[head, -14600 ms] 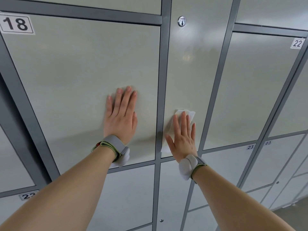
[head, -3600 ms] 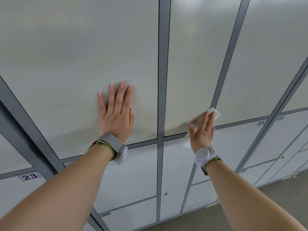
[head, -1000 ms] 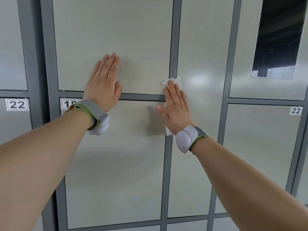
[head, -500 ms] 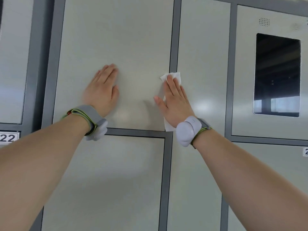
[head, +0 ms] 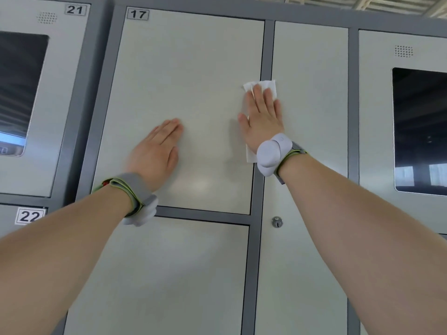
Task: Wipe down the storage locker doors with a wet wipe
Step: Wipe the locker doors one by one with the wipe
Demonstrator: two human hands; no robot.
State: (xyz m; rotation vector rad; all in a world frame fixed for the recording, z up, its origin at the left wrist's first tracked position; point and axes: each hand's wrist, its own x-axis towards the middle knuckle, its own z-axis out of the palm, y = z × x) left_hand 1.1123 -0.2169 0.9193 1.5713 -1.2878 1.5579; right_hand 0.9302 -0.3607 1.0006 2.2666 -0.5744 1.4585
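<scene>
Two hands lie flat on door 17.

Right hand: fingers straight and together. The palm presses the wipe against the door's right edge and the grey frame strip. White corners show above the fingertips and beside the heel of the palm.

Left hand: fingers straight, resting on the middle of the door, holding nothing.

Change over the last second: the wipe has climbed from the crossbar under door 17 to about mid-height along the strip. The left hand has followed it up.

Judgement: this edge pass is roughly half run. The top part, level with the number label, looks not yet reached.

Around:
- a narrow door to the right, with a keyhole lower down
- a dark screen at far right, another at far left
- bands on both wrists

Obstacles: nothing sticks out in the stroke's path. The left hand covers a patch that will need wiping.
</scene>
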